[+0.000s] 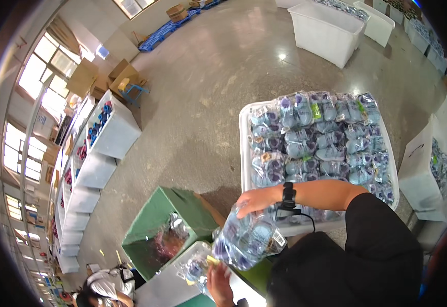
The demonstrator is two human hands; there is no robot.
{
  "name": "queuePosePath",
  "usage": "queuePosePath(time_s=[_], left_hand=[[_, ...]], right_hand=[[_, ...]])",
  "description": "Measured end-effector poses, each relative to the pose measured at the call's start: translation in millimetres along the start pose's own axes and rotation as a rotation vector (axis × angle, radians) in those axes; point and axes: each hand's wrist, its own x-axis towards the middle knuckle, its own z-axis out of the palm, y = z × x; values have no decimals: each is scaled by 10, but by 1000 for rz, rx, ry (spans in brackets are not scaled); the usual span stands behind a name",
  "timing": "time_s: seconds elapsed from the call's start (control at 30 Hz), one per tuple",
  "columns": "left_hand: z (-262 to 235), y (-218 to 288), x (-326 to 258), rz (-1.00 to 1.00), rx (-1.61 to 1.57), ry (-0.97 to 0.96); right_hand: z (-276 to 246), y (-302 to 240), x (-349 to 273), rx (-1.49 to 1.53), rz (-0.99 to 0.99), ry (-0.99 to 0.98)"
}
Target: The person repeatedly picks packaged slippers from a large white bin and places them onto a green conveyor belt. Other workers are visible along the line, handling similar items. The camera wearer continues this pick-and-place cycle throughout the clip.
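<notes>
Concrete floor, right hand [256, 199] gripping bagged shoes [246, 238], left hand [218, 284] blurred, possibly pinching another bag [195, 268]

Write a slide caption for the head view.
Right hand grips a clear bag of blue shoes, left hand beneath, beside a white bin.

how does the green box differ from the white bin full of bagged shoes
The green box is cardboard with flaps open and holds only some crumpled clear plastic; the white bin is rigid plastic, heaped over its rim with bagged blue shoes. The box sits nearer the right hand, the bin farther off. Both stand open-topped on the floor.
</notes>
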Motion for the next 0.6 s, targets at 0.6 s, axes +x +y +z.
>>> queuePosePath(time_s=[0.6], left_hand=[[-106,-527,-988,-664,465,322]], right_hand=[[-3385,2361,411,1020,-237,1422]])
